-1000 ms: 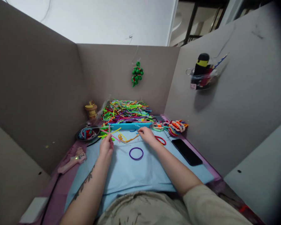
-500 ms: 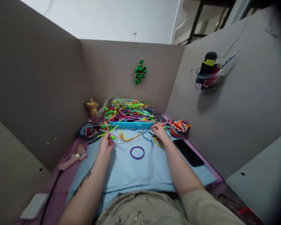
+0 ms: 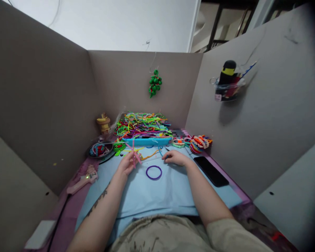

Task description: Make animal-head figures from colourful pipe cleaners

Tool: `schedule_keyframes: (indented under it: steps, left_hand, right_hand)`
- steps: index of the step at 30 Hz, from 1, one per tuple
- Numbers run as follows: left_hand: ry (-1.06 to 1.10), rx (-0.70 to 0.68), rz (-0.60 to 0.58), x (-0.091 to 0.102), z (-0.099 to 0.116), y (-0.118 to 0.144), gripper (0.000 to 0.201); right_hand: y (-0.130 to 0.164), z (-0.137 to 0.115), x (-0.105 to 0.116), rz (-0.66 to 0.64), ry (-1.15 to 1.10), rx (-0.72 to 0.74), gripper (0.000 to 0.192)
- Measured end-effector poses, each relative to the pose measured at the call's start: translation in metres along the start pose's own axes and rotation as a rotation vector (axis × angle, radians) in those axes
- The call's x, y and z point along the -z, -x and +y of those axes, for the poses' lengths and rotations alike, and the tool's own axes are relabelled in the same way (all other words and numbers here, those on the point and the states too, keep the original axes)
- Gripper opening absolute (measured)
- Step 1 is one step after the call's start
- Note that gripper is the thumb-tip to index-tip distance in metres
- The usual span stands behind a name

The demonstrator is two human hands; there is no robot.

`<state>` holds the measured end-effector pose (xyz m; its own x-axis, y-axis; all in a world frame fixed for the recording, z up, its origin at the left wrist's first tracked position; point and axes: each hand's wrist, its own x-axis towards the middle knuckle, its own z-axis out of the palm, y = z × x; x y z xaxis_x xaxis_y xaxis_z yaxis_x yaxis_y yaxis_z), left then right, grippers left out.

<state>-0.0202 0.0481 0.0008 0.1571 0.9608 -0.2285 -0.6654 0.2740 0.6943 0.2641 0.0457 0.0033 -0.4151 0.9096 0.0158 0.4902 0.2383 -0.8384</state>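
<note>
left hand (image 3: 126,163) fingers pinch pink pipe cleaners (image 3: 133,154) | right hand (image 3: 175,158) fingers curled, contents unclear

Pipe cleaners (image 3: 134,156) in the left hand (image 3: 126,163): pink. Ring (image 3: 153,172): purple. Mat (image 3: 157,192): light blue. Tray (image 3: 146,141): bright blue, behind it a multicoloured heap (image 3: 141,125). Phone (image 3: 210,170): black. Glue gun (image 3: 82,179): pink. Hanging ornament (image 3: 154,83): green with red.

A pixelated patch (image 3: 180,133) above frame centre blurs something; the right hand (image 3: 176,158) hides whatever it grips.
</note>
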Motion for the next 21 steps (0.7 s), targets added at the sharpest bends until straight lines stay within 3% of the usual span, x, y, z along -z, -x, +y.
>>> schedule_keyframes:
  steps: [3, 8, 10, 13, 17, 21]
  left_hand:
    - [-0.079, 0.032, -0.01, 0.001, -0.008, -0.006, 0.009]
    - [-0.079, -0.016, 0.074, 0.007, -0.007, -0.013, 0.008]
    - [-0.069, -0.014, 0.087, 0.007, -0.005, -0.013, 0.008]
    - [-0.028, -0.067, 0.085, 0.004, -0.001, -0.009, 0.011]
    - [-0.037, -0.239, 0.052, 0.0, 0.004, 0.0, 0.018]
    - [-0.306, -0.392, 0.099, -0.005, -0.001, 0.008, 0.028]
  right_hand:
    - [0.003, -0.004, 0.007, 0.227, -0.145, 0.057, 0.025]
    - [0.017, -0.016, 0.032, 1.048, -0.16, 0.234, 0.031]
    - [0.024, -0.023, 0.037, 1.222, -0.09, 0.28, 0.031]
    - [0.031, -0.035, 0.031, 1.157, 0.001, 0.361, 0.028]
    - [0.026, -0.054, -0.003, 0.828, 0.201, 0.478, 0.032]
    - [0.014, -0.067, -0.046, 0.503, 0.408, 0.586, 0.052]
